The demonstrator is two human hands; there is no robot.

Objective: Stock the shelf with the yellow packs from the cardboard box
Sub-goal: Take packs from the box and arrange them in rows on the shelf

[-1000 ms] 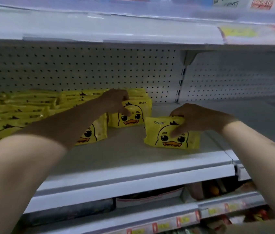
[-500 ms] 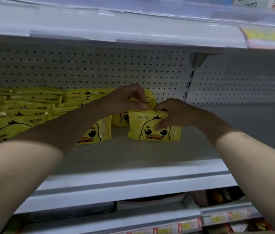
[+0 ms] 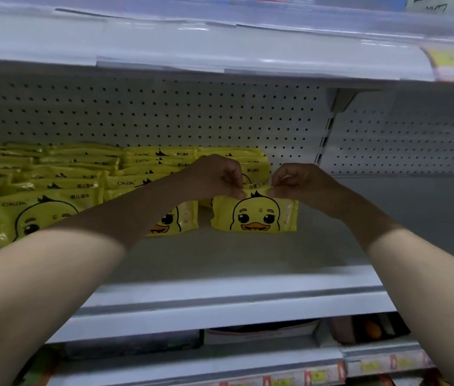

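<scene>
Both hands (image 3: 220,176) (image 3: 301,181) now pinch upright yellow pack's (image 3: 253,215) top edge.

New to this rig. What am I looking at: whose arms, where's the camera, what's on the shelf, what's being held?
There is no machine here. These are a person's two bare arms, filmed by one wide-angle camera worn on the head, looking forward and down. The left hand and right hand both pinch the top edge of one yellow duck pack, which stands upright on the white shelf. To its left stand rows of stocked packs of the same kind, in front of a pegboard back wall.
</scene>
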